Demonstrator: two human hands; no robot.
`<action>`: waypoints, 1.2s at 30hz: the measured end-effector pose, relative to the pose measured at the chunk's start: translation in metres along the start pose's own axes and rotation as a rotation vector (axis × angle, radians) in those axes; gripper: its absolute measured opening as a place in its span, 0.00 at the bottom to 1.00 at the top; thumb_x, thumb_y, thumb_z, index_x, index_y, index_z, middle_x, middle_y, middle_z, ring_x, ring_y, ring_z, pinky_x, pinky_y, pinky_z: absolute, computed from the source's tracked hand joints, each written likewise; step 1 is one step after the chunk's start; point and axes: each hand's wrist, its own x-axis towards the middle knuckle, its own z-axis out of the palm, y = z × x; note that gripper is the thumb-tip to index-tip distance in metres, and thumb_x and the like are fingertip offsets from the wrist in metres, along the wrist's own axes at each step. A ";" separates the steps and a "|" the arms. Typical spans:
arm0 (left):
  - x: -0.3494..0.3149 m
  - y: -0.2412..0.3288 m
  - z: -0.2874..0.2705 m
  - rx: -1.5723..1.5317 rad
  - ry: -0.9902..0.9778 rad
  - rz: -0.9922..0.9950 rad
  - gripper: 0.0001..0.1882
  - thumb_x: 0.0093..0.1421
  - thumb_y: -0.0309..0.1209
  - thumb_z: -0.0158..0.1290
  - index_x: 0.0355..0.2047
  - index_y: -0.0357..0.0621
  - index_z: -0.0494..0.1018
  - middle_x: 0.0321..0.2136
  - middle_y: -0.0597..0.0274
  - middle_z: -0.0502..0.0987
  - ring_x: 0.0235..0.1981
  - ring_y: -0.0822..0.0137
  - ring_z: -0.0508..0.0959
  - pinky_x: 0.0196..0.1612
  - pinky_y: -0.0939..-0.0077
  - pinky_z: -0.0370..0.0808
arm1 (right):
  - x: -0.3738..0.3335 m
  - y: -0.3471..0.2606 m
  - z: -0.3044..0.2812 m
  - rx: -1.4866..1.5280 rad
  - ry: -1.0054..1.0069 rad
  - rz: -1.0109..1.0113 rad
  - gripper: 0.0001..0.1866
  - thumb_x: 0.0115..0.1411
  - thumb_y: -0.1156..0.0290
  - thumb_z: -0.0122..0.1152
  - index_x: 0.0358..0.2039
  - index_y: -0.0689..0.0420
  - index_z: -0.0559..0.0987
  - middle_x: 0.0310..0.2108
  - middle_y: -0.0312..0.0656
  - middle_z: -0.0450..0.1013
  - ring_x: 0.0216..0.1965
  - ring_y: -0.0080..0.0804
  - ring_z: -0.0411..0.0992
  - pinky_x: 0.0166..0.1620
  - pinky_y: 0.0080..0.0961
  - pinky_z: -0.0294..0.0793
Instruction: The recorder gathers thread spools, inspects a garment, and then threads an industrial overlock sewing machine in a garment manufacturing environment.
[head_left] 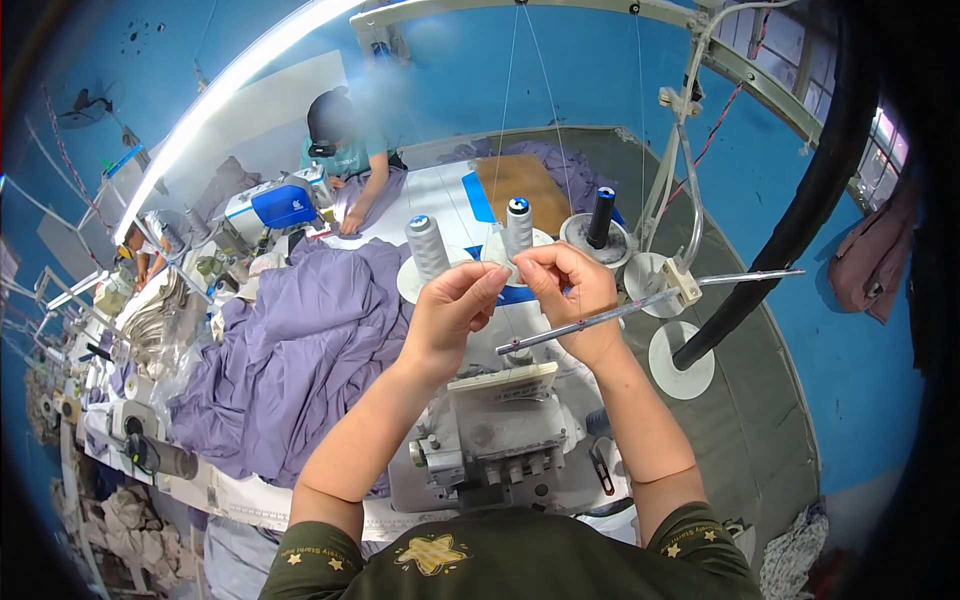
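Observation:
My left hand (455, 312) and my right hand (578, 295) are raised close together in front of the thread cones. Thumb and forefinger are pinched on each, their tips nearly meeting. Between them seems to be a thin thread, too fine to make out well. Just beyond my fingers stand a grey thread cone (428, 250) and a second grey cone (519, 228); a black cone (601, 220) is farther right. A metal thread-guide rod (640, 305) crosses in front of my right hand. Below my hands sits an overlock sewing machine (505, 430).
Purple fabric (310, 340) is heaped left of the machine. Thread snips (602, 468) lie at its right. A thick black pipe (770, 250) and the thread stand's pole (690, 130) rise on the right. Across the table, another person (350, 150) handles purple cloth at a sewing machine (280, 203).

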 end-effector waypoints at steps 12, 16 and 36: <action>0.012 -0.011 -0.001 -0.132 0.018 0.078 0.09 0.62 0.30 0.55 0.37 0.37 0.77 0.27 0.68 0.75 0.27 0.78 0.71 0.32 0.86 0.69 | 0.002 -0.005 0.006 -0.110 -0.024 0.024 0.08 0.60 0.70 0.61 0.29 0.62 0.79 0.20 0.32 0.72 0.21 0.14 0.64 0.26 0.15 0.66; 0.016 -0.014 -0.005 -0.109 0.020 0.080 0.09 0.62 0.29 0.55 0.38 0.37 0.77 0.27 0.68 0.75 0.27 0.78 0.71 0.32 0.86 0.69 | 0.004 -0.007 0.005 -0.100 -0.045 0.040 0.08 0.59 0.71 0.62 0.28 0.62 0.78 0.19 0.32 0.72 0.20 0.14 0.63 0.25 0.16 0.65; 0.022 -0.007 -0.008 0.429 0.052 0.473 0.07 0.59 0.30 0.59 0.34 0.39 0.80 0.28 0.68 0.76 0.26 0.80 0.71 0.29 0.87 0.67 | 0.008 -0.009 0.000 -0.301 -0.106 -0.150 0.05 0.56 0.73 0.62 0.30 0.61 0.79 0.24 0.41 0.73 0.24 0.31 0.72 0.28 0.26 0.70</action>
